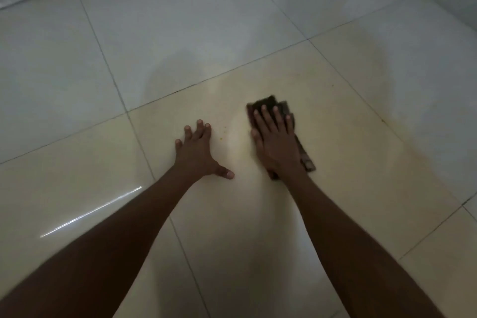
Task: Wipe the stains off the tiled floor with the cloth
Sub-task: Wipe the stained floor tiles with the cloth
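at the bottom of the frame two bare forearms are seen reaching up toward the centre. the left hand [198, 148] is laid flat on the tiled floor [85, 155] just left of centre, fingers spread and straight, thumb out to the side, nothing held. just to its right a few small yellowish specks [221, 138] are seen on the tile. the right hand [277, 142] is pressed palm-down, fingers straight, on the cloth [282, 107], a dark folded piece lying right of centre; its edges show past the fingertips and along the hand's right side. a faint yellowish stain [296, 77] is spread over the tile around and beyond the cloth.

the cloth is judged soft, light and limp, likely to bunch or slide from under the palm on the glossy, probably slippery tile, so it is best held by flat, even pressure over its middle. in the upper left corner a pale rounded object is partly seen; a white ledge lies at the upper right.
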